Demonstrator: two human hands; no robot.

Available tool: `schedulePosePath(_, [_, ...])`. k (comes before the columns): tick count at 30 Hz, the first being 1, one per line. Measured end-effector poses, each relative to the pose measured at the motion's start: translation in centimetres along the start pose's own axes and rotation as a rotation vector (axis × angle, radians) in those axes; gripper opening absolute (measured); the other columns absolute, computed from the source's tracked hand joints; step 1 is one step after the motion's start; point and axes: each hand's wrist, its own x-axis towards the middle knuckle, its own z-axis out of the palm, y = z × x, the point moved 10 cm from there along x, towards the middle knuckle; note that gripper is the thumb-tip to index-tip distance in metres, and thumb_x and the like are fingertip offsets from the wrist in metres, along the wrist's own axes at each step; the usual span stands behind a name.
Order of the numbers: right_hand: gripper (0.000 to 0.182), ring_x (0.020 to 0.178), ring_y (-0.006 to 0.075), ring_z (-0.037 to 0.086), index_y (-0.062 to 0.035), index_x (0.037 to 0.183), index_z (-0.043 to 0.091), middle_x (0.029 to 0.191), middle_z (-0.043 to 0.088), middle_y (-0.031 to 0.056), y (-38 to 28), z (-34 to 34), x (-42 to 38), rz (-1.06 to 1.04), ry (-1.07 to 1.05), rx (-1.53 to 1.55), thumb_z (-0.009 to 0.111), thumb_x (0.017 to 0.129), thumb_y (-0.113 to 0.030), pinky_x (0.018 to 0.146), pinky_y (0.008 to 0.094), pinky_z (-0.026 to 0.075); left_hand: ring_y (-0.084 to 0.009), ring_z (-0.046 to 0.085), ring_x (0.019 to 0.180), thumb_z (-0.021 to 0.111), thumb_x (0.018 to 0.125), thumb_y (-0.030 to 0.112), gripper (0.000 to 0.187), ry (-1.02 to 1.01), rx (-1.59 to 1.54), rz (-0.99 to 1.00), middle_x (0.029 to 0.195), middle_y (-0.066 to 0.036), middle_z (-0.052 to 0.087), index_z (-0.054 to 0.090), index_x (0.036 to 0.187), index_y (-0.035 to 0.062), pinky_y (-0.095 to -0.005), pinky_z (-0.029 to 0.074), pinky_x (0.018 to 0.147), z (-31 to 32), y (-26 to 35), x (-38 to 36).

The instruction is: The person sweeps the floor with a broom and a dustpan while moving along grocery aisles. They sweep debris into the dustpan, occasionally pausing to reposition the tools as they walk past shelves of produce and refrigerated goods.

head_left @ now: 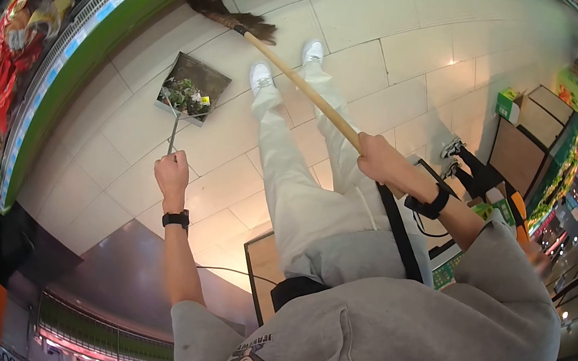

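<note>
My left hand (172, 173) is closed around the thin metal handle of a dustpan (207, 77). The square metal pan rests on the tiled floor, with leafy scraps (186, 97) and a small yellow-and-white piece in it. My right hand (378, 159) grips the end of a long wooden broom handle. The broom (302, 85) slants away toward the upper left, and its dark bristles lie on the floor by the green base of the shelf, beyond the dustpan. My white shoes stand to the right of the pan.
A shelf with packaged goods (7, 59) runs along the left, above a green base (92, 57). At the right are cardboard boxes (524, 140), a produce display, and another person's dark legs and shoes (452, 148). A cable crosses near my waist.
</note>
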Motion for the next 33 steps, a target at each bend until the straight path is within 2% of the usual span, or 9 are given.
schedulePosePath(1, [0.016, 0.043, 0.0343, 0.056, 0.0134, 0.080, 0.043, 0.061, 0.054, 0.0287, -0.5, 0.4, 0.3, 0.004, -0.001, 0.044, 0.044, 0.070, 0.001, 0.035, 0.0400, 0.044, -0.0415, 0.052, 0.053, 0.044, 0.078, 0.021, 0.037, 0.025, 0.001, -0.009, 0.058, -0.027, 0.052, 0.058, 0.061, -0.0082, -0.0464, 0.042, 0.055, 0.2, -0.5, -0.1])
schedulePosePath(5, [0.016, 0.042, 0.0341, 0.055, 0.0130, 0.081, 0.043, 0.061, 0.054, 0.0278, -0.1, 6.1, 1.0, -0.133, 0.044, -0.041, 0.044, 0.070, 0.002, 0.034, 0.0402, 0.043, -0.0421, 0.053, 0.054, 0.043, 0.078, 0.022, 0.039, 0.162, 0.045, -0.065, 0.057, -0.028, 0.052, 0.059, 0.060, -0.0077, -0.0462, 0.043, 0.056, 0.9, -1.8, 1.2])
schedulePosePath(9, [0.014, 0.043, 0.0322, 0.056, 0.0100, 0.081, 0.044, 0.061, 0.055, 0.0250, -1.4, 9.4, 1.1, -0.114, -0.155, 0.021, 0.044, 0.070, 0.001, 0.035, 0.0394, 0.042, -0.0430, 0.053, 0.056, 0.043, 0.078, 0.023, 0.039, 0.140, 0.041, -0.093, 0.059, -0.028, 0.053, 0.059, 0.060, -0.0071, -0.0464, 0.044, 0.057, 0.9, -2.3, 0.9])
schedulePosePath(11, [0.014, 0.043, 0.0314, 0.056, 0.0085, 0.081, 0.045, 0.061, 0.055, 0.0239, -2.7, 7.4, 1.4, -0.123, -0.196, 0.044, 0.044, 0.069, 0.001, 0.035, 0.0390, 0.042, -0.0428, 0.054, 0.055, 0.043, 0.078, 0.024, 0.040, 0.098, 0.010, -0.112, 0.059, -0.028, 0.054, 0.059, 0.060, -0.0076, -0.0460, 0.044, 0.056, 1.5, -2.0, 0.6])
schedulePosePath(13, [0.014, 0.043, 0.0306, 0.056, 0.0064, 0.082, 0.045, 0.061, 0.055, 0.0231, -2.3, 6.6, 1.3, -0.024, -0.375, 0.120, 0.044, 0.069, 0.001, 0.036, 0.0387, 0.043, -0.0426, 0.054, 0.054, 0.043, 0.078, 0.024, 0.040, 0.123, 0.010, -0.077, 0.059, -0.028, 0.054, 0.059, 0.059, -0.0080, -0.0457, 0.044, 0.056, 1.7, -2.3, 0.4])
schedulePosePath(20, [0.019, 0.043, 0.0339, 0.051, 0.0069, 0.086, 0.044, 0.064, 0.053, 0.0219, -0.5, 6.5, 1.7, -0.211, -0.022, -0.045, 0.044, 0.068, 0.000, 0.037, 0.0388, 0.040, -0.0430, 0.054, 0.056, 0.043, 0.078, 0.024, 0.041, 0.071, -0.014, -0.108, 0.059, -0.030, 0.052, 0.058, 0.061, -0.0100, -0.0468, 0.044, 0.057, 1.7, -2.8, 0.2])
schedulePosePath(25, [0.017, 0.039, 0.0266, 0.052, 0.0082, 0.084, 0.045, 0.058, 0.052, 0.0194, -2.1, 9.9, 1.6, 0.013, -0.313, 0.154, 0.042, 0.070, 0.001, 0.033, 0.0371, 0.040, -0.0441, 0.053, 0.056, 0.043, 0.078, 0.024, 0.041, 0.100, 0.018, -0.110, 0.060, -0.030, 0.052, 0.057, 0.060, -0.0100, -0.0471, 0.043, 0.056, 2.2, -3.5, 0.3])
schedulePosePath(28, [0.015, 0.037, 0.0215, 0.049, 0.0073, 0.081, 0.047, 0.054, 0.050, 0.0145, -1.6, 10.0, 1.4, -0.056, -0.394, 0.257, 0.046, 0.070, -0.002, 0.032, 0.0337, 0.037, -0.0443, 0.052, 0.056, 0.043, 0.079, 0.024, 0.041, 0.099, 0.012, -0.061, 0.060, -0.030, 0.052, 0.056, 0.060, -0.0105, -0.0481, 0.040, 0.055, 2.1, -3.5, 0.9])
schedulePosePath(33, [0.008, 0.035, 0.0145, 0.043, 0.0027, 0.071, 0.048, 0.050, 0.046, 0.0074, -2.2, 5.1, -2.9, -0.088, -0.342, 0.452, 0.050, 0.069, -0.005, 0.032, 0.0290, 0.034, -0.0438, 0.051, 0.053, 0.045, 0.081, 0.025, 0.044, 0.074, -0.022, 0.092, 0.058, -0.032, 0.046, 0.050, 0.061, -0.0136, -0.0491, 0.036, 0.052, 1.6, -3.4, -0.1])
